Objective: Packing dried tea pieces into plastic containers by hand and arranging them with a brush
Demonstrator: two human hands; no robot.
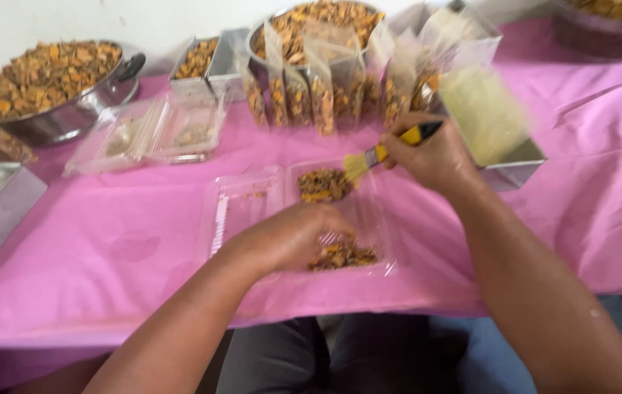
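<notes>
The right hand (435, 157) has its fingers closed round the yellow-and-black handle of a small brush (384, 152), held low and slanted so that the pale bristles meet the far heap of dried orange-brown pieces (323, 184). That heap lies in the right half of an open clear plastic clamshell tray (242, 201), which sits on the pink tablecloth (92, 255) at the near middle of the table.

The left hand (289, 237) rests palm down on the near edge of the same tray, fingers curled over a second heap of the same pieces (344, 255); the hand appears to steady the light tray against the brush. Whether those fingers pinch any pieces cannot be told, since the back of the hand covers them.

Beyond the tray stands a row of filled clear pouches (318, 95), propped upright against a large metal bowl (260, 40) of the same material. A second metal bowl (77, 109) stands far left. Between them lie a spare open clamshell (143, 135) and a small metal tin (190, 84). At far right a rectangular metal tin (515, 164) holds flat empty pouches within reach of the brush hand.
</notes>
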